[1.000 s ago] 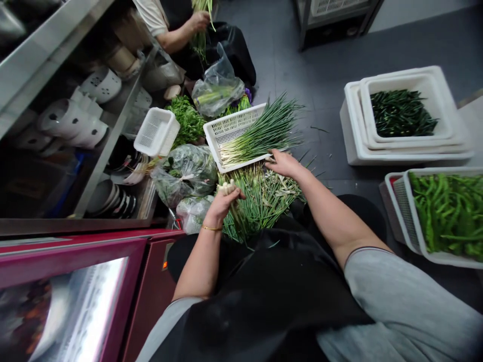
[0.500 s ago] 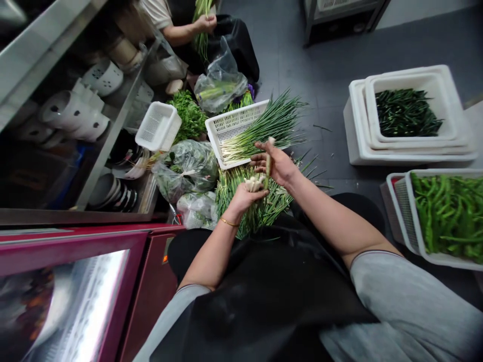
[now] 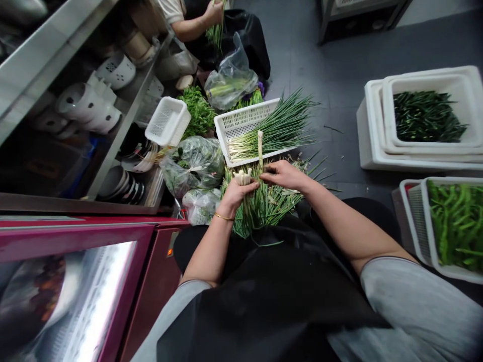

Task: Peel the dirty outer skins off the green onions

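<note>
Single scallion stalk: stands up between the two hands in view, pale end uppermost, pointing away from the body and overlapping the near rim of the white slotted basket. Lower end lost among the fingers.

Right hand: the nearer of the two, coming in from the right, fingers bent and drawn together, fingertips meeting the stalk low down; looks like a pinch. Stalk's long axis lies roughly square to that forearm.

Left hand: closed around a scallion bunch, white ends poking out above the fist, greens trailing down toward the lap. Thumb reaches out toward the stalk's lower end; touching or just beside, cannot tell. Stalk lies to the right of the bunch, pale ends facing the same way.

Basket sits just beyond both hands. Scallions in it lie aslant, white ends left, green tops over the right end, so the stalk cuts across their line. Loose scallion pile spreads beneath the hands.
</note>
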Demonstrator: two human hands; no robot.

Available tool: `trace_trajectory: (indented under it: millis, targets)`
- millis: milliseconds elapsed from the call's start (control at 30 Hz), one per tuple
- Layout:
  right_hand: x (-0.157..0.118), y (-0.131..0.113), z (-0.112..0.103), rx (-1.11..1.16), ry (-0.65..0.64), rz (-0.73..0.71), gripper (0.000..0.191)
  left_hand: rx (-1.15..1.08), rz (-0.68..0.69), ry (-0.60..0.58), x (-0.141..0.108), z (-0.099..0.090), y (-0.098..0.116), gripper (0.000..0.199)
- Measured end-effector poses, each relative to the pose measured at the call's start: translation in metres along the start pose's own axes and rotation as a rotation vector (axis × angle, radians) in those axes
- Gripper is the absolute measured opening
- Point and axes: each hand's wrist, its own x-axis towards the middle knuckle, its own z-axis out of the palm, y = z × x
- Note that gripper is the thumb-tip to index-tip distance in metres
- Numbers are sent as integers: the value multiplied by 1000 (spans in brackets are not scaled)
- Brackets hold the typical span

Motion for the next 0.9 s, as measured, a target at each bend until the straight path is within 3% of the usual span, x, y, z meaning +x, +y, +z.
trace_trajectory:
  millis: [67,133,300,500,633,767,900]
  targets:
    - [2,3,7,48,4,-21,22,-30,32,43,3,3,1,40]
    - [4,6,16,62,-8,4,32,-58,76,104,6,7,3,40]
    - [6,8,18,-139,38,73,26,8,124,135,12,7,7,40]
    - [-1,3,-19,-356,-147,63,22,14,119,111,13,-10,4,35]
    - [-5,2,-30,-411,-173,70,22,19,76,80,12,-9,2,36]
    - [-14,16,-54,-360,-88,51,31,-19,5,109,13,-17,5,37]
    - [-46,42,-104,-350,119,151,41,-89,-29,217,13,-46,4,33]
